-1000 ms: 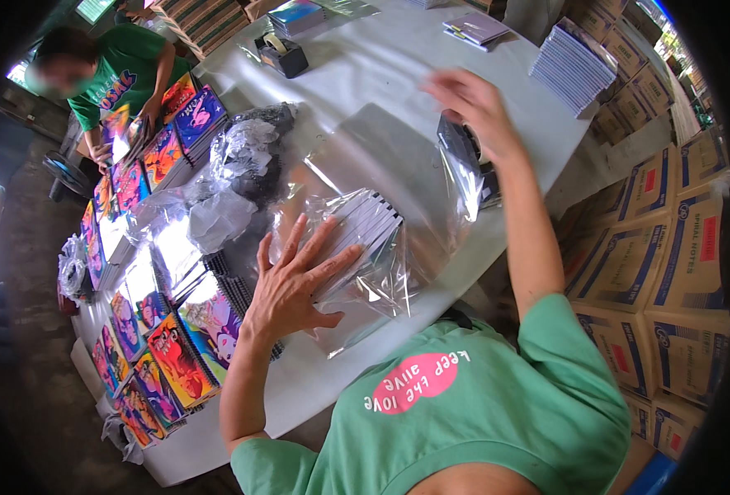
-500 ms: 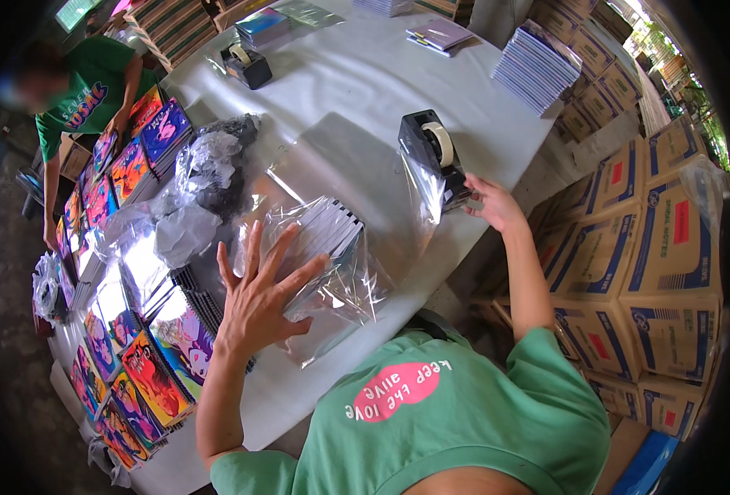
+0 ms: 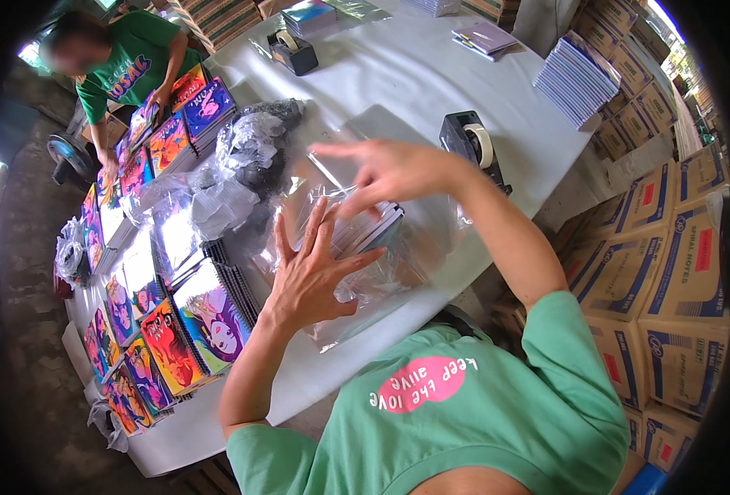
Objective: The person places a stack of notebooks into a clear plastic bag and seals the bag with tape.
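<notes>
A stack of spiral-bound notebooks [image 3: 369, 231] lies inside a clear plastic wrapper [image 3: 414, 256] in front of me. My left hand [image 3: 319, 276] rests on the wrapped stack with its fingers spread. Just above the stack's far side is my right hand [image 3: 398, 177], slightly blurred, its index finger stretched out to the left and the others bent apart from it. Whether a bit of tape clings to its fingers cannot be made out. Beyond the right forearm stands a black tape dispenser [image 3: 472, 144] with a pale roll, partly hidden by the arm.
Crumpled clear plastic [image 3: 224, 181] lies left of the wrapper. Colourful spiral notebooks [image 3: 163, 346] cover the table's left side, where another person [image 3: 142, 62] handles some. A second dispenser [image 3: 293, 54] and a notebook pile [image 3: 575, 78] stand farther off. Cardboard boxes [image 3: 637, 247] rise at right.
My right hand has left the tape dispenser and swung left over the wrapped stack. My left hand stays spread on it. The whole view has shifted slightly.
</notes>
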The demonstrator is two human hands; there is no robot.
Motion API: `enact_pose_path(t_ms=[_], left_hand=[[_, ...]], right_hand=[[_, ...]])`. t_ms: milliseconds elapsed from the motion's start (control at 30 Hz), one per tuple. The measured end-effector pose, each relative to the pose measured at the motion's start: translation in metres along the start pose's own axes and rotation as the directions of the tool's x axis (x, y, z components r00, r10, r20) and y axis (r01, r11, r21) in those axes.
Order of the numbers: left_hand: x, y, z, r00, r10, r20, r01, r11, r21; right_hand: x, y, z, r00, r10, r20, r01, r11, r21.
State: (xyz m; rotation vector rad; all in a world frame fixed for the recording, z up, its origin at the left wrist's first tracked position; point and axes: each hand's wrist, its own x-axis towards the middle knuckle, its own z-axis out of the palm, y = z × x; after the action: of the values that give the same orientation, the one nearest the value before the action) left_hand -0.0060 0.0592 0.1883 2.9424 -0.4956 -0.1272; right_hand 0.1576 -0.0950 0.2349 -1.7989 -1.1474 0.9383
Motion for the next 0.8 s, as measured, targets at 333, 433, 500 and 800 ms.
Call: enact_pose_path(t_ms=[333,433,500,800], left_hand=[[-0.007,0.009,-0.005,0.999,-0.041,0.012,0.042,0.994,-0.097],[-0.005,0.007,-0.004,0.996,-0.081,-0.025,0.078,0.992,-0.104],[-0.015,-0.001,-0.001,0.978,-0.1,-0.186,0.058,0.974,-0.22],[-0.061,-0.018,0.063,0.61,-0.148,-0.779,-0.049,0.974,-0.223]], right_hand=[[-0.011,0.017,-0.035,0.956,0.278,-0.088,-0.286,0.837,-0.466],[-0.026,0.05,-0.041,0.991,-0.135,-0.011,0.124,0.939,-0.321],[-0.033,0.058,-0.037,0.969,-0.242,0.057,0.245,0.893,-0.377],[-0.036,0.091,0.01,0.889,-0.414,-0.193,0.422,0.907,0.0]])
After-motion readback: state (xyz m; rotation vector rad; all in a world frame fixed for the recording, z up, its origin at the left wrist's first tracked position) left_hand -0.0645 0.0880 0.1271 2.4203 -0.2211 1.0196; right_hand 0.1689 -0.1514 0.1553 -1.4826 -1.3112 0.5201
